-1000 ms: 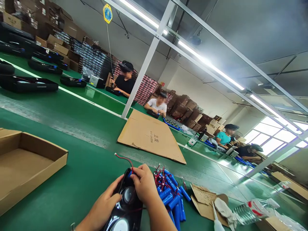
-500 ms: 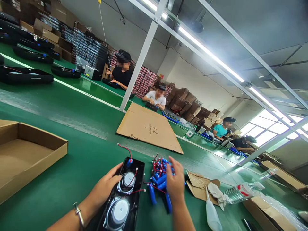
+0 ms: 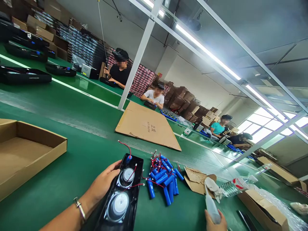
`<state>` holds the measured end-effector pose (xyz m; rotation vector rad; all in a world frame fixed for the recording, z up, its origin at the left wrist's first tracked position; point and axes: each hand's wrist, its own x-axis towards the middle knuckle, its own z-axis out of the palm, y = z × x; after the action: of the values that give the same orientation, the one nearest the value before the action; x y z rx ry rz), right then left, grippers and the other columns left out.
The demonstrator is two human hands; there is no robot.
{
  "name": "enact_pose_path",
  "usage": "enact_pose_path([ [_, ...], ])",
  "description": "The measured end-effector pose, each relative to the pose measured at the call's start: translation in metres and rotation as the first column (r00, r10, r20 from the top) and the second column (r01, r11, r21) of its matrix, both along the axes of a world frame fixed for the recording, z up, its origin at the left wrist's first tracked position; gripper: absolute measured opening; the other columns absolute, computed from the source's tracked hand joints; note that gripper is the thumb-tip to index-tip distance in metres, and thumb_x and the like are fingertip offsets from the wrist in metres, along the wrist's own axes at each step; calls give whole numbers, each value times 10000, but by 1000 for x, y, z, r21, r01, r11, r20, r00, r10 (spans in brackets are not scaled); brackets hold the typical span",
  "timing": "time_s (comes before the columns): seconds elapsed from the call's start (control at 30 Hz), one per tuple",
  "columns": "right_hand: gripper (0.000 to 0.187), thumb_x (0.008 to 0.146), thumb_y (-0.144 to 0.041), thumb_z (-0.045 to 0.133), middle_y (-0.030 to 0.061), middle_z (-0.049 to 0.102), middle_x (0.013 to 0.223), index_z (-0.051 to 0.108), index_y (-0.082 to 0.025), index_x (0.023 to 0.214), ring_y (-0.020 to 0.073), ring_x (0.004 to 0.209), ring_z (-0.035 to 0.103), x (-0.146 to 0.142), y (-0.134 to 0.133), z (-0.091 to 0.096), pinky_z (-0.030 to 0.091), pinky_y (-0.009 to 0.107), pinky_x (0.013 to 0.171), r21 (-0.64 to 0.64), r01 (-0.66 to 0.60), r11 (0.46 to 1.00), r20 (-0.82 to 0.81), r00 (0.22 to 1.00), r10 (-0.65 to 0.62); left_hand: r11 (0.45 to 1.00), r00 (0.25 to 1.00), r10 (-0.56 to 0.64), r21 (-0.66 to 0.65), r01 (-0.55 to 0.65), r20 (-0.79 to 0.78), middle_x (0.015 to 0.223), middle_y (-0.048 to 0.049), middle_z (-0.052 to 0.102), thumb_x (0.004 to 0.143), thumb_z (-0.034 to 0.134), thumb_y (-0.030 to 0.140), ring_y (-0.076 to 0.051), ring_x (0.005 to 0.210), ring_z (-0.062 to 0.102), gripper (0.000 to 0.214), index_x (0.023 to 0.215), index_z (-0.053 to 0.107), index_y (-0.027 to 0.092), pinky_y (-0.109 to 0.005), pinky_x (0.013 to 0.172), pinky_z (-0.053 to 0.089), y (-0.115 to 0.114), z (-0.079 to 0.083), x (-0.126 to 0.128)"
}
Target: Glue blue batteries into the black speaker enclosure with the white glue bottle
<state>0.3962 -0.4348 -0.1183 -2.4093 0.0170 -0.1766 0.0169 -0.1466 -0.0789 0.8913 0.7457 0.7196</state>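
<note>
Drivers [image 3: 120, 201] and far-edge battery [image 3: 129, 157] seated in speaker housing [image 3: 134, 192]; leads [image 3: 130, 149] loose | left hand [image 3: 104, 183] clasps housing; right hand [image 3: 218, 224] closed around squeeze bottle [image 3: 211, 207]

A green surface [image 3: 81, 166] spread across six o'clock. Beyond, brown cartons [image 3: 45, 32] were stacked at ten, a pale wall [image 3: 204, 84] rose at two, and windows [image 3: 269, 127] glowed at three; strip lights [image 3: 208, 52] slanted overhead.
</note>
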Motion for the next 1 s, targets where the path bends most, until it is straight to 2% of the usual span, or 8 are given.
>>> enact_pose_path([
  [0.07,729,623,-590,525,130,580,965,399,-211,1232,349,844,615,-6,11,12,508,502,730,132,41,990,44,998,-47,1000,1000,5,5,-5,-1,1120,-98,663,715,560,341,-228,953,637,542,1217,474,158,-301,776,498,0,0,0],
  [0.13,737,626,-526,573,39,570,807,316,-231,1250,232,619,599,-19,30,32,512,367,529,434,-44,900,107,994,-3,1000,1000,7,12,-7,0,1110,-102,670,707,570,354,-237,969,638,553,1213,481,150,-307,786,502,0,1,-1],
  [0.23,696,542,-347,742,-57,535,734,367,-288,1125,104,479,483,-55,65,75,388,203,385,815,-334,473,265,942,209,1000,1000,16,19,-16,-8,1146,-103,656,707,565,347,-233,1003,626,547,1207,486,141,-294,798,499,0,3,0],
  [0.3,552,574,-274,755,-71,530,730,433,-272,1022,73,506,484,-85,86,104,407,167,420,846,-430,315,315,880,356,1000,1000,17,21,-16,-8,1185,-107,633,713,556,340,-231,1020,617,549,1217,472,140,-292,803,496,0,4,1],
  [0.4,476,632,-250,725,-40,582,777,475,-256,1038,102,634,575,-132,113,133,507,202,556,856,-480,191,335,798,502,1000,1000,14,15,-14,-5,1220,-117,609,713,561,330,-248,1070,592,555,1226,464,144,-313,839,487,0,4,1],
  [0.53,477,703,-320,655,67,631,969,464,-233,1131,199,852,624,-183,141,140,546,346,723,821,-569,40,422,653,628,999,999,30,41,-29,-39,1256,-118,585,707,580,324,-257,1131,552,534,1203,499,142,-327,905,462,-2,2,-1],
  [0.7,452,788,-329,582,127,575,1155,400,-228,1190,251,1023,579,-222,168,137,494,475,841,678,-735,0,514,474,715,997,999,6,77,-2,-50,1252,-92,591,750,535,344,-244,1116,565,509,1225,485,168,-323,886,476,-1,-5,-1],
  [1.0,450,806,-261,594,108,573,1136,375,-208,1196,214,1032,561,-240,199,140,485,422,872,327,-945,20,550,207,809,996,996,-3,85,10,-84,1302,-98,546,747,516,345,-244,1156,529,539,1249,458,157,-355,980,411,-3,2,0],
])
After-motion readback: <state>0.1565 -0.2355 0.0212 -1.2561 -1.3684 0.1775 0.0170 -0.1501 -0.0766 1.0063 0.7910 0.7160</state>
